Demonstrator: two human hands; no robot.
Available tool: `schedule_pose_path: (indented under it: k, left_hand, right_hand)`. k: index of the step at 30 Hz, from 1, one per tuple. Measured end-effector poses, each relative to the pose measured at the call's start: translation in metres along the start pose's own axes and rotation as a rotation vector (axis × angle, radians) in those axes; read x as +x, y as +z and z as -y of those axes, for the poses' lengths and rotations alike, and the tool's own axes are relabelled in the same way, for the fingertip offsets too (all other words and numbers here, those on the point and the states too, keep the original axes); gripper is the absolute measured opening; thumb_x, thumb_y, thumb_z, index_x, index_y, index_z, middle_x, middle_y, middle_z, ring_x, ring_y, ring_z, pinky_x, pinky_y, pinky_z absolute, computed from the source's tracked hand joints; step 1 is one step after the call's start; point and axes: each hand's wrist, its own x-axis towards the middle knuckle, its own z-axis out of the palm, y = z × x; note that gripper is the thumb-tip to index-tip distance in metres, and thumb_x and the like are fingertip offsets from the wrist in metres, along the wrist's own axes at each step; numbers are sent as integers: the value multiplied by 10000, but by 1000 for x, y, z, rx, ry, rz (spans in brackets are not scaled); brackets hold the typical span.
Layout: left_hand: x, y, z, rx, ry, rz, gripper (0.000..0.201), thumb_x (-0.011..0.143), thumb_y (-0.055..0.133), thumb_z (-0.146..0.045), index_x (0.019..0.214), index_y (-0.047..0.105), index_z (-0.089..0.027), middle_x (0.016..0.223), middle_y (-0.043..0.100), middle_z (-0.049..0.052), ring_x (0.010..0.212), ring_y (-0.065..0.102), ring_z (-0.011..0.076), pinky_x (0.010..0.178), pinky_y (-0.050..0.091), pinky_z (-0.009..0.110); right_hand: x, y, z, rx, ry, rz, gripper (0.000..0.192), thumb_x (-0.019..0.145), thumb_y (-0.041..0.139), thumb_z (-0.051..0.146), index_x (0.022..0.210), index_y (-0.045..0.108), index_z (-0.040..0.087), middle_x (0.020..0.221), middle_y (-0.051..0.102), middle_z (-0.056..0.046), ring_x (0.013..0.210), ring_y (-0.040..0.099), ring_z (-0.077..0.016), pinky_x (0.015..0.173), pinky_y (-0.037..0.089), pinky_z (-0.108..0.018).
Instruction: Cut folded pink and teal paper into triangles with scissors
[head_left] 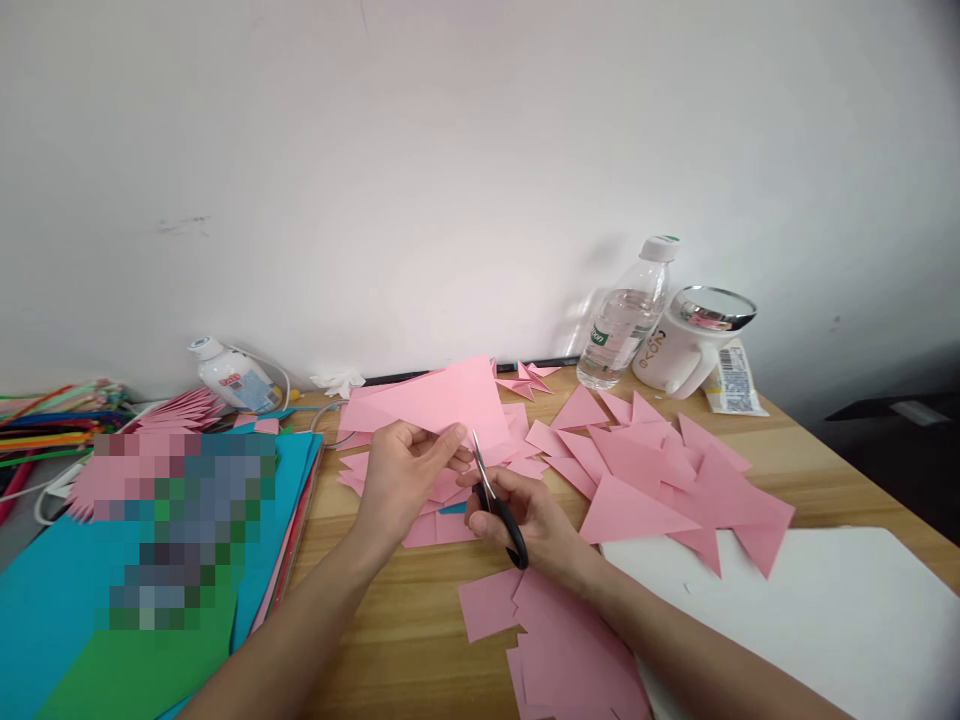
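Note:
My left hand [405, 475] pinches the lower edge of a pink paper sheet [457, 400], which is held up over the table. In my right hand [529, 515] is a pair of scissors [504, 520] with black handles, its metal blades pointing up at the sheet's lower edge near my left fingertips. Whether the blades are parted is too small to tell. Below and behind my hands lie several pink paper pieces [442, 528]. To the right spreads a loose pile of pink paper triangles [637, 510]. Nearer me, under my right forearm, rest pink rectangles [570, 650].
At the back right stand a water bottle [619, 325] and a white mug [679, 350] beside a small packet [736, 380]. A white board [810, 620] lies front right. Blue and green sheets [180, 650], a white bottle [236, 378] and folded pink paper [180, 410] are on the left.

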Motion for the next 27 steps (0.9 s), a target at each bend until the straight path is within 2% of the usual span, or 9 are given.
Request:
schedule_pose_path:
  k: [12, 22, 27]
  left_hand:
    - [2, -1, 3, -16, -6, 14, 248, 686, 634, -352, 599, 654, -120, 631, 701, 62, 556, 643, 153, 580, 508, 230]
    - [0, -1, 0, -21, -12, 8, 243, 685, 640, -341, 601, 654, -113, 624, 696, 63, 557, 640, 150, 583, 513, 228]
    - [1, -1, 1, -14, -16, 11, 262, 695, 629, -350, 610, 656, -104, 631, 696, 72, 560, 641, 154, 594, 517, 236]
  right_hand:
    - [0, 2, 3, -46, -16, -38, 380, 638, 691, 424, 905, 619, 163, 573, 402, 49, 523, 362, -86, 484, 315, -214]
    - [0, 1, 1, 5, -10, -27, 350, 660, 690, 386, 911, 616, 155, 543, 461, 49, 481, 413, -76, 469, 329, -214]
    - [1, 0, -3, 14, -4, -21, 315, 705, 656, 374, 919, 605, 148, 528, 467, 53, 437, 396, -61, 441, 330, -206]
